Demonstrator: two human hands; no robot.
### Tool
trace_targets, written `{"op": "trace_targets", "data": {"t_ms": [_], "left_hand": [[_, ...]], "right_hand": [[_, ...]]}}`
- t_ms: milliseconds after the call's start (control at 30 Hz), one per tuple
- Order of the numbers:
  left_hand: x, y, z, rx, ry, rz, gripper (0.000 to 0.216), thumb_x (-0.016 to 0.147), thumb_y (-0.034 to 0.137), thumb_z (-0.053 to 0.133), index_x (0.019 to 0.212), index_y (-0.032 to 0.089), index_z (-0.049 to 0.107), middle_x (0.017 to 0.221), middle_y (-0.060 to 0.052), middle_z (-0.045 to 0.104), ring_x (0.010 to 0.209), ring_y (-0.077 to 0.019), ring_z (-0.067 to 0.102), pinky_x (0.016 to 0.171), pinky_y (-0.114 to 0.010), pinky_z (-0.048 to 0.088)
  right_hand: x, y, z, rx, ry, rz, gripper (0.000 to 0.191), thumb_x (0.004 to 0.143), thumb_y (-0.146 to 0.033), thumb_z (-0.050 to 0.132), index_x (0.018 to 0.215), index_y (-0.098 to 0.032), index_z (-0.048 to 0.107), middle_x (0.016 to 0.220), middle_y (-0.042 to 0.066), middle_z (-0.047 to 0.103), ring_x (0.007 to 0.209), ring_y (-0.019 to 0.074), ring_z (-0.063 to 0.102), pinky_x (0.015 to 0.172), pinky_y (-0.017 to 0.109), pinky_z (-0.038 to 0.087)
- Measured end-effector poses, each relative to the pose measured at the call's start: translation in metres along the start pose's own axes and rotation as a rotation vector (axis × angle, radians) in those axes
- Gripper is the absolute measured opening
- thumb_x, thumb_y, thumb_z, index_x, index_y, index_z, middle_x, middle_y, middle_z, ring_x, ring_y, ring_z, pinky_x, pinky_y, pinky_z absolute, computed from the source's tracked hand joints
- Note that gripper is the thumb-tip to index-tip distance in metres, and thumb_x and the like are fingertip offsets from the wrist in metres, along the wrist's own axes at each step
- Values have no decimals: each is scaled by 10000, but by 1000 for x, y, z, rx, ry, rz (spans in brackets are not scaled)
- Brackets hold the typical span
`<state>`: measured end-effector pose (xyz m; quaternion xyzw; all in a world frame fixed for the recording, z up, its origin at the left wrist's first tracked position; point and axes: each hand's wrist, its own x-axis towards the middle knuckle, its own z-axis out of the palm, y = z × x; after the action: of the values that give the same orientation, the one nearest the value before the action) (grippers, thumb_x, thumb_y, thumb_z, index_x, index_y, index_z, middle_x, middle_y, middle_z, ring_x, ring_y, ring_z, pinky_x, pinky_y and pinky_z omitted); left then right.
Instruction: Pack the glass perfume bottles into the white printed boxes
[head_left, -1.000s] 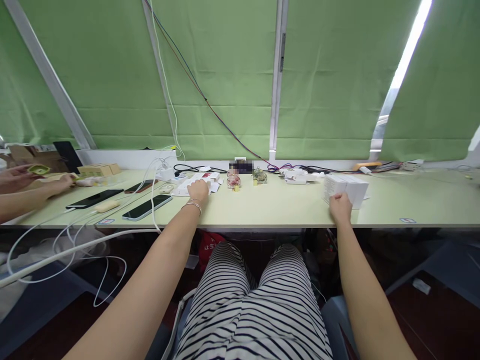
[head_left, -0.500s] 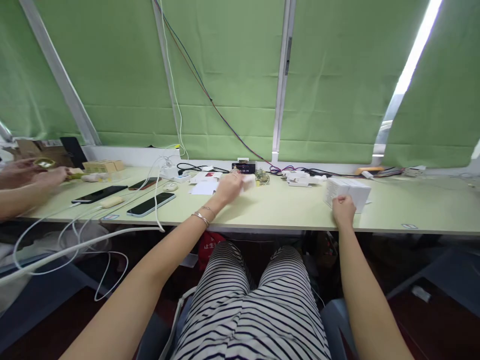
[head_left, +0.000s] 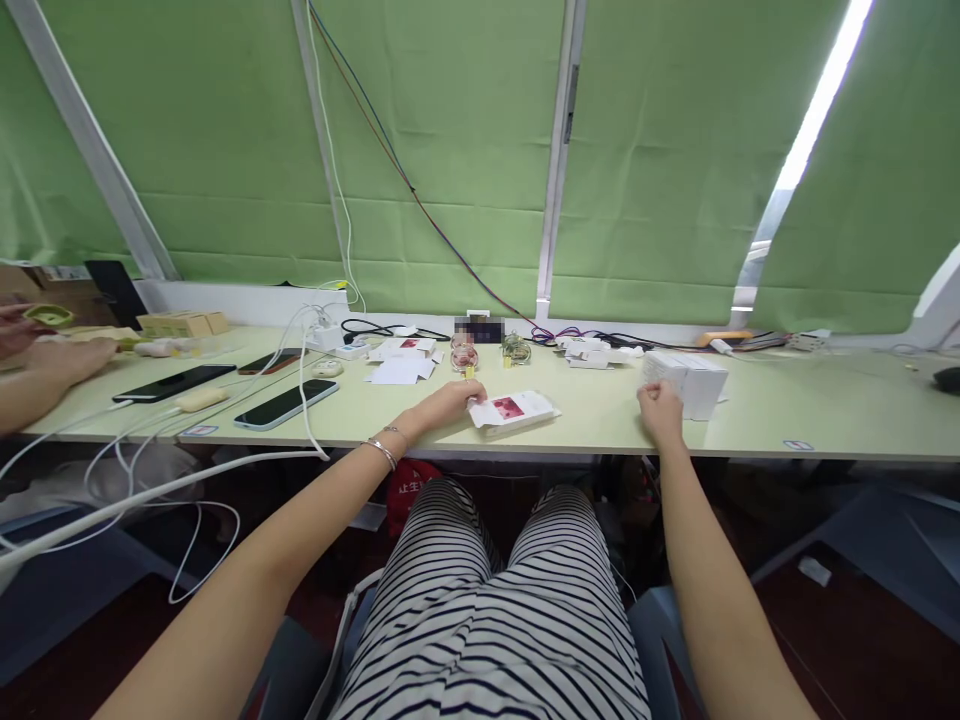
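My left hand (head_left: 451, 402) pinches the left end of a flat white box (head_left: 517, 412) with a red picture on its face. The box lies at a slant near the table's front edge, its left end flap open. My right hand (head_left: 661, 412) is closed, fingers curled, at the left side of a row of upright white boxes (head_left: 701, 385). Whether it grips anything is hidden. Behind my left hand are a pinkish coiled item (head_left: 464, 355) with a yellow tag and a greenish coiled item (head_left: 516, 349). Unfolded white cartons (head_left: 401, 368) lie to their left.
More white cartons (head_left: 592, 352) lie at the back. On the left are a phone (head_left: 287, 405), a dark phone (head_left: 174, 384), white cables (head_left: 306, 385) hanging over the edge and a small clock display (head_left: 491, 332) further back. At far left another person's hands (head_left: 64, 365) handle a greenish item.
My left hand has come back toward me from near the clock, and the white box with the red picture now shows in it. My right hand remains by the upright boxes. The view has shifted slightly.
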<state>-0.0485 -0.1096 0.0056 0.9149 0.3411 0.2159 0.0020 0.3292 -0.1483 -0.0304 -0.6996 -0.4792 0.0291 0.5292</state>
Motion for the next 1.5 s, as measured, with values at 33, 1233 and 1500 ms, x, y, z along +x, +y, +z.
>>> {"op": "trace_targets", "data": {"t_ms": [33,1233,1500], "left_hand": [[-1,-2,0,-54,15,-16,265,756,61,372,861,176,586,927,-31,639,851,-136,569,783,-241,434],[-8,22,14,-494,-89,-312,847,646,522,647,1344,142,355,1418,-99,359,1295,-272,332,1085,-355,250],[-9,25,12,-501,-98,-319,852,650,520,647,1349,134,349,1420,-109,352,1292,-268,338,1080,-351,256]], "right_hand": [[-3,-5,3,35,-67,-22,160,748,-252,452,848,-170,547,662,-1,529,678,168,508,715,312,417],[-49,-64,48,336,-1024,-380,766,596,-314,740,1281,-220,409,1290,97,438,1116,222,465,997,412,369],[-48,-58,58,514,-1050,-296,705,602,-367,744,1220,-206,445,1203,100,479,1093,219,495,992,420,375]]}}
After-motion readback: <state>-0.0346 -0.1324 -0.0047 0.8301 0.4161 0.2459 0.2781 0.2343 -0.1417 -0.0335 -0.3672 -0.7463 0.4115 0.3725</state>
